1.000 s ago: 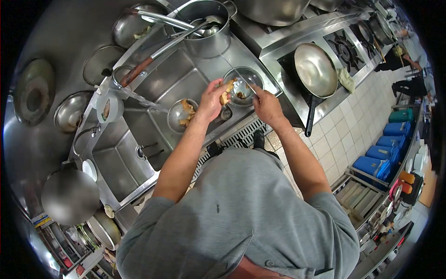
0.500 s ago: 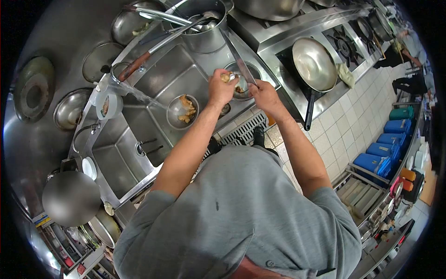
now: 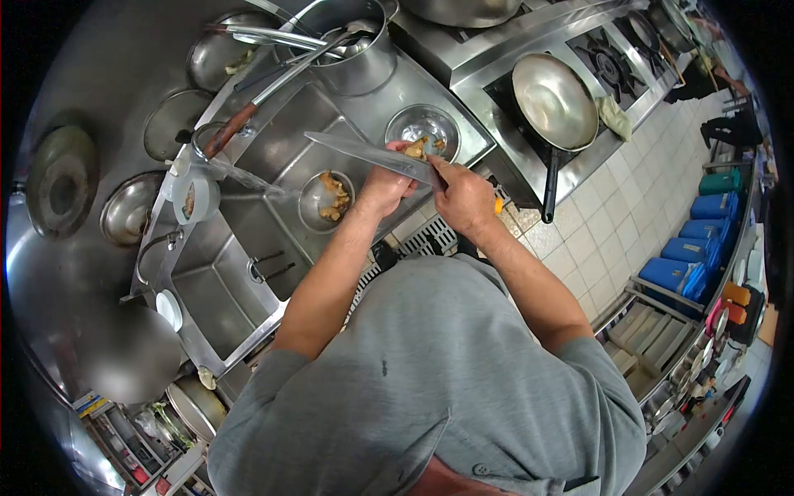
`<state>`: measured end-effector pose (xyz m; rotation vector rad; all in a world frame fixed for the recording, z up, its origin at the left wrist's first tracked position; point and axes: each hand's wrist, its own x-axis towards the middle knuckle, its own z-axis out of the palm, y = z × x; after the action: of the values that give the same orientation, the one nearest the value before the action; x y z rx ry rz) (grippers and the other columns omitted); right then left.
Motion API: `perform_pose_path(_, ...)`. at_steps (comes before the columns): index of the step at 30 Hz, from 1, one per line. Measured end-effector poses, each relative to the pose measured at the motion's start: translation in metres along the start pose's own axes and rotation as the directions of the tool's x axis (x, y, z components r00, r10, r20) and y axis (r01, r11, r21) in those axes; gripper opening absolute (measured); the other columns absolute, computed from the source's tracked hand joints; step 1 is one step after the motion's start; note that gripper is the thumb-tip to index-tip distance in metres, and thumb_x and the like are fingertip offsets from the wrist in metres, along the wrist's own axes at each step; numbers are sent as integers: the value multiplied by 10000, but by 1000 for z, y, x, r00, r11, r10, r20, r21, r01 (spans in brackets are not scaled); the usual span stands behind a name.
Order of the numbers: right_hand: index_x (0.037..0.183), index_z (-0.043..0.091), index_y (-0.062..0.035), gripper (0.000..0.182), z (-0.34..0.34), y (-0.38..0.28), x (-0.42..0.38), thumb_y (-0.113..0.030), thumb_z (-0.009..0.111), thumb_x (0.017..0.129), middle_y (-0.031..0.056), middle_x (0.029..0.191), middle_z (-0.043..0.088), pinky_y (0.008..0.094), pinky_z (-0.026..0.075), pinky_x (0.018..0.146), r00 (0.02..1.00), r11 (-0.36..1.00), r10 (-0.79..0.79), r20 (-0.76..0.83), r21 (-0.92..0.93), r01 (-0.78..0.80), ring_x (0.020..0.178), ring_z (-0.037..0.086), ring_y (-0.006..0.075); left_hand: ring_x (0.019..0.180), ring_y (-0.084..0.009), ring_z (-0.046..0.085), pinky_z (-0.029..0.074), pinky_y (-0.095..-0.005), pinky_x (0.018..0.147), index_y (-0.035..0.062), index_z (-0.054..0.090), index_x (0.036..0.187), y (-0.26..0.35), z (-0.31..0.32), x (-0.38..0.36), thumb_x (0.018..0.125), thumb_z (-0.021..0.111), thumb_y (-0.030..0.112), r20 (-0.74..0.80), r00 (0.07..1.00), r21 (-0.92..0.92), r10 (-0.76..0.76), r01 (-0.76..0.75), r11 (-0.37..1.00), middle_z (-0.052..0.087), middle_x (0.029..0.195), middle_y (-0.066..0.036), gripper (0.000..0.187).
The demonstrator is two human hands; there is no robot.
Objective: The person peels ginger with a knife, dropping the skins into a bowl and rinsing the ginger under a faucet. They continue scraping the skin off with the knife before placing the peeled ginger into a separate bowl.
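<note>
My left hand (image 3: 387, 190) is closed around a knobbly tan piece of ginger (image 3: 416, 149), which shows past the fingers. My right hand (image 3: 468, 198) grips a knife (image 3: 364, 153); its long blade points left, across and above my left hand, beside the ginger. Just beyond the hands, a steel bowl (image 3: 399, 124) with a few small scraps in it stands on the metal counter. More ginger pieces (image 3: 334, 198) lie in a second steel bowl (image 3: 311, 217) at the sink, left of my left forearm.
Water runs from a tap into the double sink (image 3: 217, 302). A tall pot (image 3: 368, 74) holds ladles, one wooden handle (image 3: 230, 131) reaching over the sink. A wok (image 3: 552, 103) sits on the stove at right. Blue bins (image 3: 672, 275) line the far right.
The knife has swung from pointing away from me to pointing left, over my left hand. Both hands have come slightly nearer my body, uncovering more of the counter bowl.
</note>
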<state>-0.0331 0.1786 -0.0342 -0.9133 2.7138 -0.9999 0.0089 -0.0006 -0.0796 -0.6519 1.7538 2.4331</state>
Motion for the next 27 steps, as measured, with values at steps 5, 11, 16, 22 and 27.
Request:
perform_pose_path(5,1342,669,-145,487,2,3,-1,-137,678,855,125,893,710,470,573,682,998,998,-23,-64,-55,20,778,712,348,643,-66,505,348,-215,483,132,496,1275,11,11,-4,1003,679,185,-35,994,-97,-99,96,991,582,858,17,332)
perform_pose_path(11,1405,612,-152,582,2,11,4,-146,665,825,142,972,711,471,595,714,999,994,7,32,-112,-4,801,726,355,647,-87,517,336,-224,469,79,491,1295,15,14,-7,981,645,72,-17,995,-59,-94,93,994,592,898,-14,350)
perform_pose_path(16,1419,608,-181,576,9,30,7,-143,636,845,146,1024,723,469,593,765,995,993,42,86,-112,-32,863,730,353,626,-92,505,327,-229,460,49,534,1197,6,-1,-1,936,666,23,55,981,-144,-187,194,970,575,882,-20,293)
perform_pose_path(22,1396,634,-215,532,-5,44,14,-141,585,871,174,1068,743,494,582,848,949,981,155,276,-154,-116,965,723,378,617,-88,485,317,-233,453,53,545,1171,-2,-11,0,930,656,4,29,978,-248,-207,208,946,530,844,-2,270)
perform_pose_path(27,1377,654,-215,494,-15,75,15,-158,573,893,199,1090,739,511,569,897,901,948,295,319,-214,-234,1004,716,396,686,-113,538,373,-249,493,58,543,1261,18,-38,-7,941,635,19,190,968,-399,-161,226,889,536,961,-23,335)
